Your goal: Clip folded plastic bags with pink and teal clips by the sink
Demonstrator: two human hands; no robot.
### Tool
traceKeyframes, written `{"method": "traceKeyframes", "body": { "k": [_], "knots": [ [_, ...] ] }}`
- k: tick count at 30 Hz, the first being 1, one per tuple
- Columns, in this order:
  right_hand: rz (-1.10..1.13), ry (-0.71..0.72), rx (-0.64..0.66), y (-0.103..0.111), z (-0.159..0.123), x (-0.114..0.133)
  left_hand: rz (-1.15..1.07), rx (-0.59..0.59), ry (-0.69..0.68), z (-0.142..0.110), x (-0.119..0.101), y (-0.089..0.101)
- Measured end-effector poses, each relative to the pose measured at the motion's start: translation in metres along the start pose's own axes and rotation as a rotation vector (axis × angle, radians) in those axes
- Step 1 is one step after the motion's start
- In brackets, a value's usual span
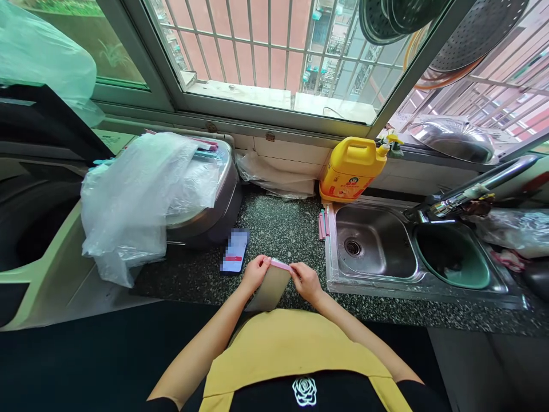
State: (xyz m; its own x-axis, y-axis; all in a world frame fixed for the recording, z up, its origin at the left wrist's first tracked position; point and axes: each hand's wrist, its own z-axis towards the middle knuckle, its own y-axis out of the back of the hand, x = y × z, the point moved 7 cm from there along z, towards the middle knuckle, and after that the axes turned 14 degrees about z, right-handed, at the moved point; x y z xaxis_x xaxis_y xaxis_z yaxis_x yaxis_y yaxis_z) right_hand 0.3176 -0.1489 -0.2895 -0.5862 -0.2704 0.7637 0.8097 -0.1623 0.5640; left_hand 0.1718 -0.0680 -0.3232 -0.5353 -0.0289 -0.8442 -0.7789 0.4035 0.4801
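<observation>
Both my hands hold a flat tan pouch (271, 288) with a pink strip (281, 264) along its top edge, just above the speckled dark counter (283, 229). My left hand (254, 273) pinches the strip's left end with closed fingers. My right hand (305, 280) pinches its right end the same way. A phone (235, 250) with a lit screen lies on the counter just left of my left hand.
A steel pot (214, 206) draped with clear plastic bags (137, 194) stands at the left. A yellow detergent jug (350, 169) stands behind the steel sink (373, 246), which has a green basin (452, 257) and a tap (480, 186). A window with bars lies beyond.
</observation>
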Motion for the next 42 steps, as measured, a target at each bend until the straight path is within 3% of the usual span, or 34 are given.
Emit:
{"method": "traceKeyframes", "body": {
  "k": [10, 19, 30, 35, 42],
  "knots": [
    [-0.006, 0.122, -0.029, 0.009, 0.008, 0.026, -0.061, -0.036, -0.023, -0.010, -0.035, 0.007],
    [0.016, 0.204, -0.099, 0.018, 0.005, 0.036, -0.377, -0.034, 0.077, -0.013, -0.036, -0.001],
    [0.057, 0.160, -0.112, 0.025, 0.008, 0.037, -0.559, 0.023, 0.144, -0.015, -0.039, -0.010],
    [0.103, 0.093, -0.122, 0.031, 0.008, 0.034, -0.457, 0.144, 0.052, -0.020, -0.049, -0.013],
    [0.134, 0.080, -0.134, 0.033, 0.006, 0.035, -0.429, 0.180, 0.028, -0.019, -0.054, -0.012]
  ]
}}
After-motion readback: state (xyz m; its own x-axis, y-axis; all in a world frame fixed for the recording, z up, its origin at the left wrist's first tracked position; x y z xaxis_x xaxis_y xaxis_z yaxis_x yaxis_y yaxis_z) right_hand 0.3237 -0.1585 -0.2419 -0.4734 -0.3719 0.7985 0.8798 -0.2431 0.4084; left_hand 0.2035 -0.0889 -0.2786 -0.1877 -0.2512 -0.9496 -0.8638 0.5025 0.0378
